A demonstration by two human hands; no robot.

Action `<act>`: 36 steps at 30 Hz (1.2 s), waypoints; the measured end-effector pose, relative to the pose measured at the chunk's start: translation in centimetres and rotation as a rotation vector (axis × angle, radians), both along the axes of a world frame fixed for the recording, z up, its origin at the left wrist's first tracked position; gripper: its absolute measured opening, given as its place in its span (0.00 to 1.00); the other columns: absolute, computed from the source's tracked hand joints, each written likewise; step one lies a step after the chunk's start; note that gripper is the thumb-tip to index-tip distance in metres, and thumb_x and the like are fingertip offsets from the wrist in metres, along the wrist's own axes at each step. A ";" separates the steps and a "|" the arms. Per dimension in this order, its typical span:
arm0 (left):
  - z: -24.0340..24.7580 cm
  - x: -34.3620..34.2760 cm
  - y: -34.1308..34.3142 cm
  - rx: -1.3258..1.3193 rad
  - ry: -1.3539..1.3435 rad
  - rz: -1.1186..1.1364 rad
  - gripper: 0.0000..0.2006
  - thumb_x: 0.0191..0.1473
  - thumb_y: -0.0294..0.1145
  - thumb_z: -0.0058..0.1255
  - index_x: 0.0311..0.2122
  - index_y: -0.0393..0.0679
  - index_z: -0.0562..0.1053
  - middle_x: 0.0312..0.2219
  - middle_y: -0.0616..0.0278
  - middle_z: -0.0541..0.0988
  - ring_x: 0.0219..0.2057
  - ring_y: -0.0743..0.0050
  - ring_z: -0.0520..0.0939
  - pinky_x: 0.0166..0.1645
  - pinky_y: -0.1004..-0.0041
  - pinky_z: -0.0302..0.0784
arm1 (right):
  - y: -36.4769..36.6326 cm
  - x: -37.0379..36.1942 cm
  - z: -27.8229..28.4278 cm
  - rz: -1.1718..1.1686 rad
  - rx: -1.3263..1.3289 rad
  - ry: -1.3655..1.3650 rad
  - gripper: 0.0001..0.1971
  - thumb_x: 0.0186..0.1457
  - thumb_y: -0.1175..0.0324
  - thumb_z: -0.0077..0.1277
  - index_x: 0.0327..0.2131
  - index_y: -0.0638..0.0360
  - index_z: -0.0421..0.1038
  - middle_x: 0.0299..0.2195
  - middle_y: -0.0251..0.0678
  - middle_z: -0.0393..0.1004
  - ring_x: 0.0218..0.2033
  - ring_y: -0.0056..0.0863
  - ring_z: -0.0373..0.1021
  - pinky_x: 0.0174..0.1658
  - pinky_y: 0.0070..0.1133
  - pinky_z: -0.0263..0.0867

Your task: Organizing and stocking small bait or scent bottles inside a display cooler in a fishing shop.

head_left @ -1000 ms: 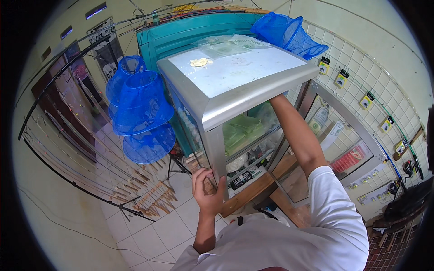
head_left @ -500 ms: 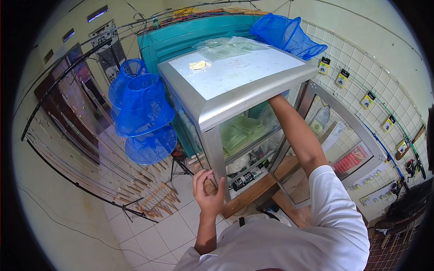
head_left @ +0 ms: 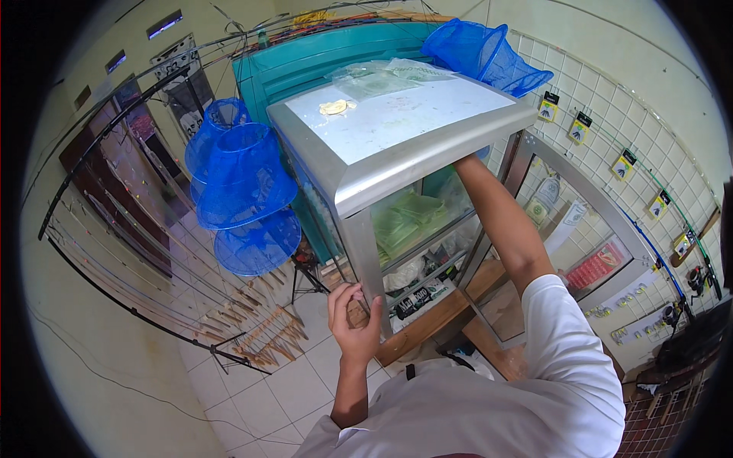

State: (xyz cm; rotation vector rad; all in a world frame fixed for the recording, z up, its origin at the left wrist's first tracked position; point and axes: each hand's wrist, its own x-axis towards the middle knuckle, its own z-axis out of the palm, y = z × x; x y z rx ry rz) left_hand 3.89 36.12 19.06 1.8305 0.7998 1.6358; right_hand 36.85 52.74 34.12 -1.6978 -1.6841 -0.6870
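cabinet (head_left: 435, 149) stands with door (head_left: 569, 248) open, green bags (head_left: 416, 221) inside. right hand is hidden within, so i cannot tell its fingers; reaching maybe blind, it could knock them out. left hand (head_left: 355, 328), fingers curled together, thumb apart, is at front post (head_left: 366, 259); if door swings shut, it could hit right forearm (head_left: 500, 217).

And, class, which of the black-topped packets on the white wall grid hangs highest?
The leftmost packet, nearest a blue net; the others hang progressively lower toward the right.
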 end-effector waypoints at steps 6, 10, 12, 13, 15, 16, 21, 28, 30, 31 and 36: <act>0.1 0.1 0.0 0.013 -0.014 0.027 0.21 0.48 0.16 0.64 0.49 0.35 0.73 0.47 0.54 0.73 0.42 0.69 0.77 0.50 0.70 0.74 | -0.1 -0.1 0.4 0.004 -0.003 0.018 0.24 0.47 0.69 0.56 0.51 0.56 0.75 0.48 0.45 0.78 0.54 0.42 0.72 0.57 0.33 0.67; 0.1 0.2 -0.2 -0.005 -0.051 0.053 0.20 0.46 0.17 0.65 0.47 0.35 0.75 0.45 0.53 0.75 0.38 0.68 0.78 0.48 0.71 0.74 | -0.6 0.3 0.4 0.007 0.000 0.026 0.23 0.47 0.69 0.56 0.50 0.56 0.75 0.47 0.45 0.78 0.53 0.42 0.72 0.56 0.33 0.67; -0.2 0.0 -0.3 -0.013 -0.024 0.030 0.21 0.48 0.16 0.63 0.50 0.34 0.73 0.48 0.53 0.72 0.41 0.69 0.77 0.50 0.70 0.75 | -1.4 0.5 0.1 0.007 0.002 0.026 0.23 0.47 0.69 0.56 0.50 0.56 0.75 0.47 0.45 0.78 0.53 0.42 0.73 0.56 0.33 0.68; -0.3 -0.1 -0.3 -0.020 0.003 0.008 0.22 0.50 0.15 0.61 0.52 0.33 0.72 0.50 0.54 0.70 0.44 0.70 0.76 0.52 0.69 0.75 | -1.9 0.7 -0.1 0.005 0.003 0.027 0.23 0.47 0.69 0.56 0.50 0.56 0.75 0.47 0.45 0.78 0.53 0.42 0.73 0.56 0.33 0.68; -0.4 -0.2 -0.2 -0.022 0.000 0.015 0.23 0.50 0.14 0.61 0.52 0.33 0.71 0.50 0.54 0.70 0.44 0.70 0.76 0.51 0.69 0.75 | -3.7 0.2 -1.4 0.005 0.003 0.025 0.23 0.47 0.69 0.56 0.50 0.56 0.76 0.47 0.45 0.79 0.52 0.42 0.73 0.56 0.33 0.68; -0.3 0.0 -0.4 -0.020 0.000 0.023 0.23 0.50 0.14 0.61 0.53 0.33 0.71 0.50 0.54 0.70 0.44 0.70 0.76 0.50 0.70 0.75 | -5.2 0.0 -2.1 0.004 0.005 0.027 0.23 0.47 0.70 0.56 0.50 0.56 0.76 0.47 0.45 0.79 0.52 0.42 0.73 0.55 0.33 0.68; 0.0 1.6 -2.2 -0.020 -0.109 0.126 0.21 0.49 0.16 0.60 0.50 0.35 0.74 0.49 0.50 0.71 0.45 0.64 0.76 0.50 0.68 0.73 | -10.8 -2.4 -2.7 0.171 -0.139 0.754 0.10 0.47 0.72 0.57 0.35 0.63 0.81 0.23 0.39 0.81 0.23 0.31 0.79 0.31 0.25 0.74; -2.6 3.0 -6.1 0.105 -0.221 0.018 0.23 0.51 0.19 0.57 0.53 0.35 0.66 0.47 0.50 0.69 0.46 0.63 0.74 0.52 0.64 0.71 | -21.6 -8.6 -6.4 0.419 -0.184 0.949 0.06 0.53 0.71 0.58 0.35 0.55 0.82 0.13 0.29 0.67 0.15 0.13 0.60 0.20 0.19 0.57; -3.3 3.8 -7.7 0.066 -0.227 -0.052 0.24 0.52 0.19 0.57 0.54 0.35 0.65 0.45 0.50 0.71 0.45 0.63 0.75 0.51 0.64 0.71 | -25.0 -9.3 -7.0 0.484 -0.275 0.979 0.05 0.55 0.70 0.58 0.34 0.56 0.81 0.11 0.26 0.60 0.15 0.10 0.53 0.19 0.19 0.49; -3.3 4.3 -8.4 0.019 -0.233 -0.120 0.25 0.52 0.20 0.57 0.55 0.35 0.64 0.43 0.51 0.72 0.43 0.64 0.75 0.51 0.64 0.71 | -26.5 -9.6 -7.7 0.523 -0.308 1.004 0.05 0.55 0.70 0.59 0.34 0.57 0.81 0.11 0.25 0.58 0.15 0.10 0.50 0.19 0.19 0.47; -2.4 7.4 -12.8 -0.005 -0.190 -0.195 0.26 0.56 0.29 0.58 0.56 0.36 0.62 0.37 0.53 0.75 0.40 0.65 0.76 0.49 0.64 0.71 | -34.7 -9.8 -11.3 0.686 -0.530 1.160 0.07 0.59 0.68 0.59 0.38 0.59 0.80 0.15 0.22 0.61 0.19 0.08 0.53 0.22 0.16 0.49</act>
